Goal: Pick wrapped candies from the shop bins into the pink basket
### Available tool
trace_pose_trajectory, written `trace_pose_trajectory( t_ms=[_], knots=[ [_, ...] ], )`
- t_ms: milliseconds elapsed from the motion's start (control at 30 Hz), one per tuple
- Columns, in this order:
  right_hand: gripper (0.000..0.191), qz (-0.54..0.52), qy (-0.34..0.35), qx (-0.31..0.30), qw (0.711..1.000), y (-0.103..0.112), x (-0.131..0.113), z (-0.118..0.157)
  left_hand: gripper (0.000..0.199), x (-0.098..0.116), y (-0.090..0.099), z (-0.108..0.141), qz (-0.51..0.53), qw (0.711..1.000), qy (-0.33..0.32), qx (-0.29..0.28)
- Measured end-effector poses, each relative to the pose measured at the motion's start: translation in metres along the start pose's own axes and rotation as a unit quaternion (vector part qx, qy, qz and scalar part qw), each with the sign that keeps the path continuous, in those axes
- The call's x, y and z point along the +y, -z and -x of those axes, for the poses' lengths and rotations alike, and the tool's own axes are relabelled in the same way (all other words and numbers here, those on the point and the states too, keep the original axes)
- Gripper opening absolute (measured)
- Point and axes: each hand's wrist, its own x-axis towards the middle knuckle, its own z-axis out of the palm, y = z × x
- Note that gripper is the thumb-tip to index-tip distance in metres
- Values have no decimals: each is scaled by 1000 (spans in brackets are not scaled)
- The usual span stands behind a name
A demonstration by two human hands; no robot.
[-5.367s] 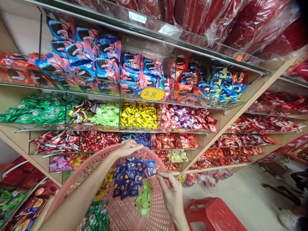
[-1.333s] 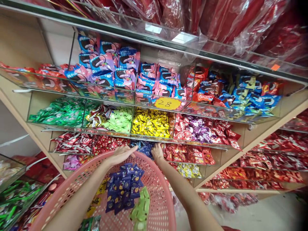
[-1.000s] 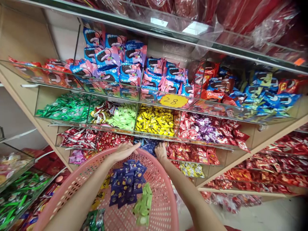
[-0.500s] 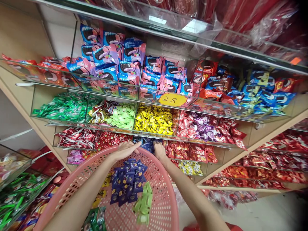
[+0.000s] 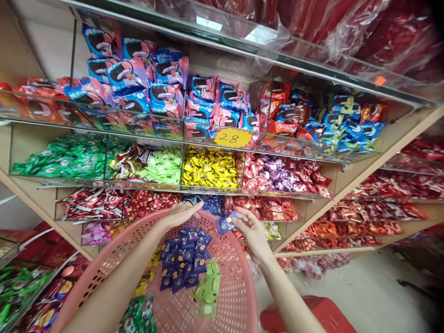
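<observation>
I'm getting bright, even indoor light on the feed; the pink perforated plastic basket (image 5: 237, 277) reads clear, shadows soft. Two white reflections sit on the clear glass shelf front (image 5: 236, 45), w/ streaky glare on the crinkled clear plastic wrap (image 5: 357, 27) upper R. Wide-angle stretch warps the edges; top-R corner's black. Lower-R bkgd past the pale floor (image 5: 364, 282) is dim, soft; can't really tell what's there.

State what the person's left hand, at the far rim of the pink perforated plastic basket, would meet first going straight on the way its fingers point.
The left hand would probably meet the small shiny dark-blue packets shelved just beyond it, though depth along that line is hard to judge.
</observation>
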Motion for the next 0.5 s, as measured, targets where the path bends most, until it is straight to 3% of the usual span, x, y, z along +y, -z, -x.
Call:
trace_pose_trajectory(
  t_ms=[67, 200, 367, 500],
  knots=[
    [38, -85, -62, -28, 994, -12, -3, 5, 70, 6, -1, 0, -2, 1000, -4, -2],
    [37, -161, -111, -50, 979, -30, 0, 9, 70, 13, -2, 0, 2, 1000, -9, -6],
    [43, -165, -151, -54, 973, -40, 7, 16, 69, 12, -6, -1, 7, 1000, -10, -8],
    [37, -138, -136, -48, 980, -46, 16, 23, 68, 10, -8, -1, -11, 1000, -14, 4]
  ],
)
